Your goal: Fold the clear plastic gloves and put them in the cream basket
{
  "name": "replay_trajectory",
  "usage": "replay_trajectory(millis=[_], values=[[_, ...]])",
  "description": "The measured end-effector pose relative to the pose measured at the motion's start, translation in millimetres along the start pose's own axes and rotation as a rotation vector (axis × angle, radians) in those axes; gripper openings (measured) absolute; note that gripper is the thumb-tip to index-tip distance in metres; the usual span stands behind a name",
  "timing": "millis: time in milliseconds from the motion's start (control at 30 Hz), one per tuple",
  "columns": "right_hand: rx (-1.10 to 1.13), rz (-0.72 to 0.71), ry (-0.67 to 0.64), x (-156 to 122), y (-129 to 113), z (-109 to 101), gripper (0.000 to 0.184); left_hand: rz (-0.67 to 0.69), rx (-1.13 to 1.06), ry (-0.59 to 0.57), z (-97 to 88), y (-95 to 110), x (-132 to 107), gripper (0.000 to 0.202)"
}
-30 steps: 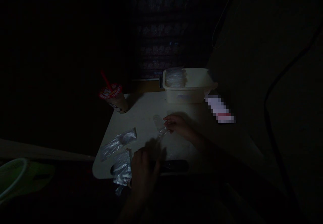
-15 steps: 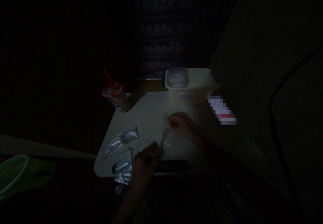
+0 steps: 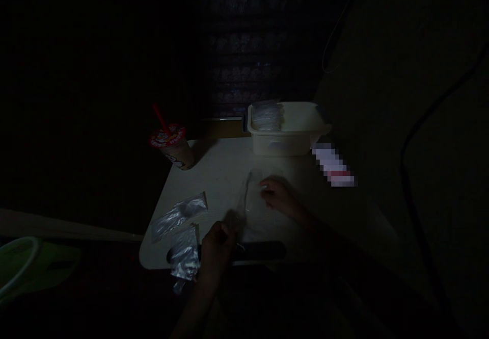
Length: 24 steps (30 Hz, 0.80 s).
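Lightly, the right hand's half-curled fingers (image 3: 264, 188) touch a clear plastic bag (image 3: 252, 211).

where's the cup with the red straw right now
In the head view, the cup with the red straw stands at the far left corner of the pale tabletop, left of the cream plastic tub and beyond a clear plastic bag.

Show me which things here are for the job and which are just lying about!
For the job: clear plastic bag, left hand, right hand, upper shiny bag, lower shiny bag, stack of clear bags.

Just lying about: cup with red straw, green basin, blurred packet.
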State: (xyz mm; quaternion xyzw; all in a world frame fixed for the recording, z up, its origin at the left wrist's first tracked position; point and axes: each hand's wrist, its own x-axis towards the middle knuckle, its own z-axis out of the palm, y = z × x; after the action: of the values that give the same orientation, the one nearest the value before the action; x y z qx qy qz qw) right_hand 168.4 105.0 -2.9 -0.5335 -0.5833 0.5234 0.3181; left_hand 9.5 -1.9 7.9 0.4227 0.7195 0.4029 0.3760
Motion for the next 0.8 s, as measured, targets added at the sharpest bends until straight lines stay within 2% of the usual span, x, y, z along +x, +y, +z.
replay_trajectory(millis=[200, 300, 400, 500, 600, 700, 800], values=[[-0.111, -0.102, 0.018, 10.1, 0.6, -4.9, 0.023, 0.049, 0.096, 0.037, -7.2, -1.7, -8.7, 0.02], [-0.273, -0.132, 0.034, 21.2, -5.4, -5.7, 0.025, 0.09, 0.236, -0.022, -9.8, 3.2, -14.5, 0.014], [-0.396, -0.226, 0.028, 36.6, -15.5, 0.4, 0.025, 0.098, 0.386, -0.114, -9.9, 6.9, -18.0, 0.014], [-0.482, -0.336, -0.114, 51.7, -26.1, 14.0, 0.041, 0.11, 0.54, -0.171, -9.9, 5.4, -19.2, 0.017], [-0.505, -0.339, -0.322, 61.5, -34.1, 27.8, 0.057, 0.159, 0.625, -0.136, -9.9, -0.4, -19.2, 0.019], [-0.457, -0.261, -0.469, 65.1, -39.4, 31.8, 0.049, 0.192, 0.64, -0.094, -8.9, -6.9, -18.7, 0.019], [-0.271, -0.211, -0.506, 64.3, -42.8, 23.5, 0.042, 0.185, 0.652, -0.089, -7.5, -11.5, -18.5, 0.02]])
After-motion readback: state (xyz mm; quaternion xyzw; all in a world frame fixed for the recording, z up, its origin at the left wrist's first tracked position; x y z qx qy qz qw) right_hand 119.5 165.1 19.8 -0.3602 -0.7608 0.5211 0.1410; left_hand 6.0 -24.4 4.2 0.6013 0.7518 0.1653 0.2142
